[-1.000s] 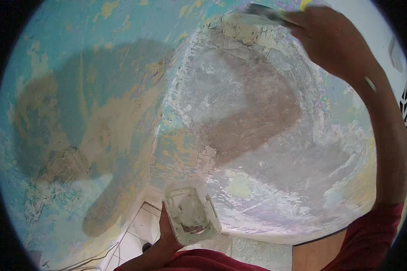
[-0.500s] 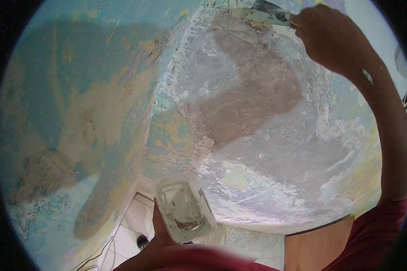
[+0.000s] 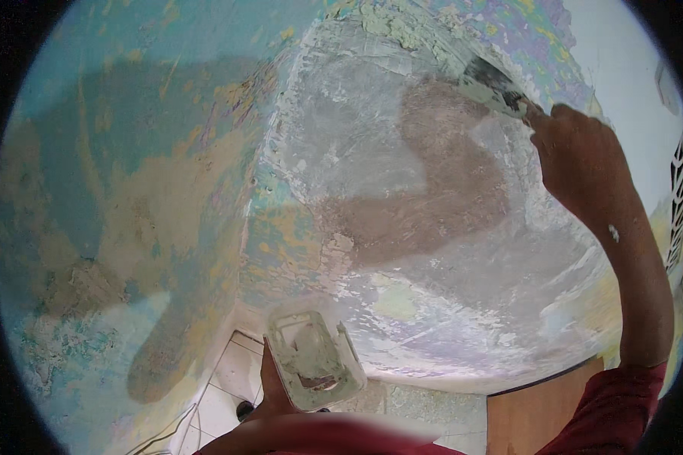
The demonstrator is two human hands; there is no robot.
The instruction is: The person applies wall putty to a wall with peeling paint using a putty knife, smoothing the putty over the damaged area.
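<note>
Pale paste (image 3: 402,30) coats the rim of the grey patch (image 3: 357,121) from about eleven to one o'clock, ridged and uneven; the patch's middle and lower part look bare of it, so coverage seems partial. The knife (image 3: 492,80), dark and smeared, appears laid against the wall (image 3: 167,159) between one and two, the right hand (image 3: 584,155) closed round it. At six, the left hand (image 3: 275,388) grips the paste-streaked tub (image 3: 337,353), its far fingers hidden.

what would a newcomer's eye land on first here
Probably the large grey patch right of centre on the mottled wall, with a shadow across it. Next, the flat scraper at the patch's upper right, in the right-hand grip. Then the pale plastic tub at lower centre, in the left-hand grip.
</note>
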